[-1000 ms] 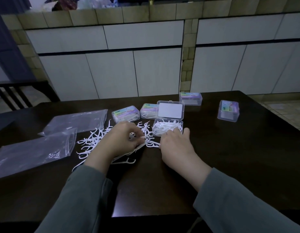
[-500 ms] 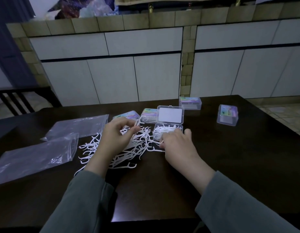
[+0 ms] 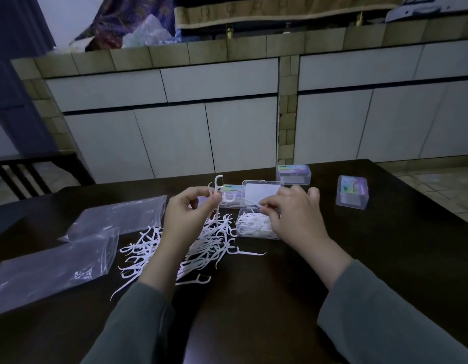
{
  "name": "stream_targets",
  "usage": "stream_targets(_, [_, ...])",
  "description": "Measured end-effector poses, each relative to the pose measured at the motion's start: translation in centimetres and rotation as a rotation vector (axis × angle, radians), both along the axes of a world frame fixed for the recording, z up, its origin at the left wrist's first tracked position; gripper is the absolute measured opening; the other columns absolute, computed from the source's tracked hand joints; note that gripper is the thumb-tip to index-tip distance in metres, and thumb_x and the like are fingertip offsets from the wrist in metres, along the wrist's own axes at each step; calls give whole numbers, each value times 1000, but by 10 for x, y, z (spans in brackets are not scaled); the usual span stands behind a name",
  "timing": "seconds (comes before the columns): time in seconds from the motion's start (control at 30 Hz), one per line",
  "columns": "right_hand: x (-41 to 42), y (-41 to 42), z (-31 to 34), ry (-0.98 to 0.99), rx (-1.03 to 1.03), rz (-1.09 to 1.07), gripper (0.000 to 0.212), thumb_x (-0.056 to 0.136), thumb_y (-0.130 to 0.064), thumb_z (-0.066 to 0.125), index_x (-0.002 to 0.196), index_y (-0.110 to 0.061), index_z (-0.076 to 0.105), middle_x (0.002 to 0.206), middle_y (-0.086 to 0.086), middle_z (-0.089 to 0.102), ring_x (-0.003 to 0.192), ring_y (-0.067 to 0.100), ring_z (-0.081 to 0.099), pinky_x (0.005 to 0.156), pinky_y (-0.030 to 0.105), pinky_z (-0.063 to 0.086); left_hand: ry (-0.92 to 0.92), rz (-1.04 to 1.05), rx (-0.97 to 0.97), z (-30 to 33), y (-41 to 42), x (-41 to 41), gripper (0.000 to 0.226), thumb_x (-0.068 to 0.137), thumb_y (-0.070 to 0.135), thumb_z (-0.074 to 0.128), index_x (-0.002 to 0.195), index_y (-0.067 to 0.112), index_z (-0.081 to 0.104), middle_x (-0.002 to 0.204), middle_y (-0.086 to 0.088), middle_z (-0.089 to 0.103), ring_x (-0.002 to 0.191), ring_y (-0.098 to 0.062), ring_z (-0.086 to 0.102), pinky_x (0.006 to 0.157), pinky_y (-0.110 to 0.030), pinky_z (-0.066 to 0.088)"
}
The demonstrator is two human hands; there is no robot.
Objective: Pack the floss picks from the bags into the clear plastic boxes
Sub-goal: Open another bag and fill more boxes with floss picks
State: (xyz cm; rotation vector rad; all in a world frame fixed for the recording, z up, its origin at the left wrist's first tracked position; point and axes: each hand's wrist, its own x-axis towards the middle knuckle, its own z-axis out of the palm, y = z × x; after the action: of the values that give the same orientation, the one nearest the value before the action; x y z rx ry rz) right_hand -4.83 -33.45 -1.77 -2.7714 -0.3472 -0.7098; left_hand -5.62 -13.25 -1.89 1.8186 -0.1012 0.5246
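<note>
Left hand [image 3: 186,214] pinches a few white plastic floss picks [image 3: 217,191] upright above the loose white pick pile [image 3: 180,248] on the dark wooden table [image 3: 385,253], right hand [image 3: 293,215] pinches one pick over the open clear plastic box [image 3: 256,224] at the pile's 3 o'clock, clear plastic bags [image 3: 70,245] at 9 o'clock.

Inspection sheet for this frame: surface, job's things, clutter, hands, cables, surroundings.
Surface: dark wooden table.
Job's things: loose picks piled beside the open box, which is partly filled; two flat bags at left; closed boxes behind and to the right.
Clutter: nothing seen.
Hands: left hand pinches picks upright; right hand pinches one pick over the open box.
Cables: nothing seen.
Surroundings: white cabinets, tiled counter, chair at left.
</note>
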Motion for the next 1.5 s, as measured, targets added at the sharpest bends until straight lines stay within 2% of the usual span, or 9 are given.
stream_targets(0.23, [21,-12,-1,13,-28,124,23,93,-42,57,110,-35,70,103,-12,65,101,11,48,90,34,21,-23,-33,29,20,-23,18,3,83,24,74,80,25,73,60,11,62,66,-14,51,64,-31,48])
stream_targets(0.4, [28,-21,0,55,-4,156,18,89,-44,63,103,-36,72,98,-12,66,99,10,48,88,32,20,-25,-129,-30,17,-40,35,15,69,44,76,75,31,76,88,-32,63,73,-24,51,71,-39,47])
stream_targets(0.53, [32,-25,-3,93,37,184,22,86,-45,66,104,-34,71,82,-19,56,88,1,28,84,30,21,-39,-139,-21,7,-46,46,18,69,51,73,78,35,75,79,-26,62,71,-24,50,69,-36,44])
stream_targets(0.6, [34,-23,-4,110,37,198,25,84,-49,66,104,-34,72,76,-21,48,76,0,16,78,28,17,-36,-127,8,6,-48,45,6,78,39,75,76,33,74,68,-6,61,66,-20,44,64,-31,39])
stream_targets(0.7, [36,-21,-5,131,46,172,30,82,-58,63,101,-36,72,83,-19,56,85,-1,26,82,29,18,-63,-99,127,2,-49,44,13,84,24,73,76,34,69,57,21,55,55,-3,36,57,-22,32])
stream_targets(0.87, [32,-33,-4,189,71,58,70,68,-85,47,119,-39,61,104,-14,62,108,10,51,91,37,28,-142,-78,213,3,-55,38,5,85,20,71,82,23,69,72,18,61,63,10,51,62,-7,34])
stream_targets(1.0, [26,-37,-6,372,-66,45,97,55,-92,50,138,-42,42,131,-8,52,123,16,43,99,42,30,-261,-67,516,-1,-61,40,2,86,25,71,85,24,72,86,15,67,85,-8,52,71,-22,40])
stream_targets(1.17, [26,-37,-10,421,-21,62,80,67,-79,62,136,-43,45,136,-11,53,124,16,42,98,40,30,-200,-72,991,-4,-66,44,16,87,34,67,99,27,76,99,9,70,85,-8,35,69,-27,32])
stream_targets(1.5, [27,-43,-17,494,19,94,79,74,-74,59,143,-45,36,150,-11,38,136,16,30,107,42,23,-60,-111,994,-3,-50,39,21,89,34,65,108,30,73,106,5,67,99,-11,51,77,-24,40])
